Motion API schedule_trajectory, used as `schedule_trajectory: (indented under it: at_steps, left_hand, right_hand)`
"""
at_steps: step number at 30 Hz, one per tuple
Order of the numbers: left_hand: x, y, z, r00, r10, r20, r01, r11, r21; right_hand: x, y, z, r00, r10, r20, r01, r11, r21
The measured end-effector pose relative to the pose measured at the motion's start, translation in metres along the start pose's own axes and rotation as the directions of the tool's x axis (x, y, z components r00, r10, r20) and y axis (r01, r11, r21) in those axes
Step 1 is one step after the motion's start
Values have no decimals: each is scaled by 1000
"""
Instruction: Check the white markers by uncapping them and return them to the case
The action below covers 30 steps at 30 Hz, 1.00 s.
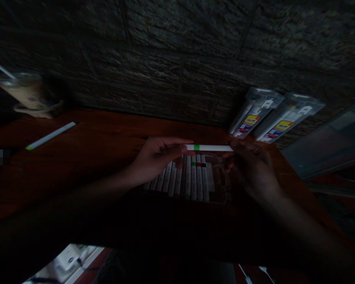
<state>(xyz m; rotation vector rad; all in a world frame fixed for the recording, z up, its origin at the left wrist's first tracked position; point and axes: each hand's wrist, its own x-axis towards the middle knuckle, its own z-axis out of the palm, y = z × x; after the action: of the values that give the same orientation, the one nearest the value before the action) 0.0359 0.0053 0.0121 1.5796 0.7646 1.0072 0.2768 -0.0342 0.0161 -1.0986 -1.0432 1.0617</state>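
A white marker (214,148) with a green band lies level between my two hands. My left hand (162,156) pinches its left end, and my right hand (251,159) grips the right end; both hands are closed on it. Below it on the table is a clear plastic case (220,189) with several white markers (193,179) side by side, some banded green, red or black. My left fingers cover the upper part of some of them. Far to the left, a single white marker (51,135) with a light green end lies on the wood.
Two clear marker cases (247,114) with yellow labels stand against the dark stone wall (165,59) at the back right. At the far left, a plastic cup (26,92) with a straw sits in a holder. The wooden table (106,134) is dimly lit.
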Motion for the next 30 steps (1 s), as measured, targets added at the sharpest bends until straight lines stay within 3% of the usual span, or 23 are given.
schedule_trajectory:
  at_steps: [7, 15, 23, 30]
  left_hand:
    - [-1, -2, 3, 999, -48, 7, 48, 998, 35]
    - [-5, -4, 6, 998, -46, 46, 42, 996, 76]
    - [-10, -14, 11, 996, -17, 85, 7, 994, 107]
    - [-12, -16, 15, 993, 80, 87, -105, 939, 327]
  right_hand:
    - [-8, 4, 3, 994, -72, 87, 89, 976, -201]
    - [-12, 5, 5, 935, -294, 197, 352, 819, -452]
    - [-20, 8, 6, 852, -413, 322, 523, 652, -549]
    - [-23, 14, 7, 832, -409, 375, 555, 622, -553]
